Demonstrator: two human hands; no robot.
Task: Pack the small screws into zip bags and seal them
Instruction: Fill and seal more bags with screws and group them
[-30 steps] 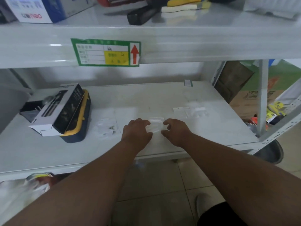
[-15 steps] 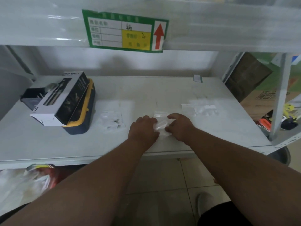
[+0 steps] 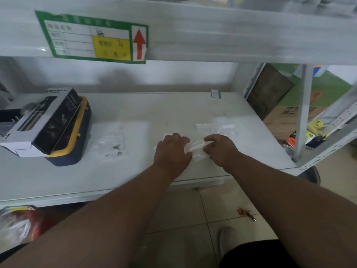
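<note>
A small clear zip bag (image 3: 196, 148) lies near the front of the white shelf (image 3: 164, 111), held between both hands. My left hand (image 3: 172, 151) rests palm down on the bag's left end, its fingers bent over the edge. My right hand (image 3: 219, 149) pinches the bag's right end with curled fingers. A few small dark screws (image 3: 116, 148) lie on a clear plastic sheet to the left of my hands. A pile of spare clear zip bags (image 3: 216, 128) lies just behind my right hand. I cannot tell what the held bag contains.
A black and white bottle box (image 3: 41, 120) lies on a yellow and navy case (image 3: 77, 132) at the shelf's left. The upper shelf edge with a green label (image 3: 92, 37) hangs overhead. A metal upright (image 3: 303, 113) stands at the right. Tiled floor lies below.
Both hands have stayed on the same bag near the shelf's front; the bag crumpled between them. The camera tilted down, so the upper shelf's top has left the view.
</note>
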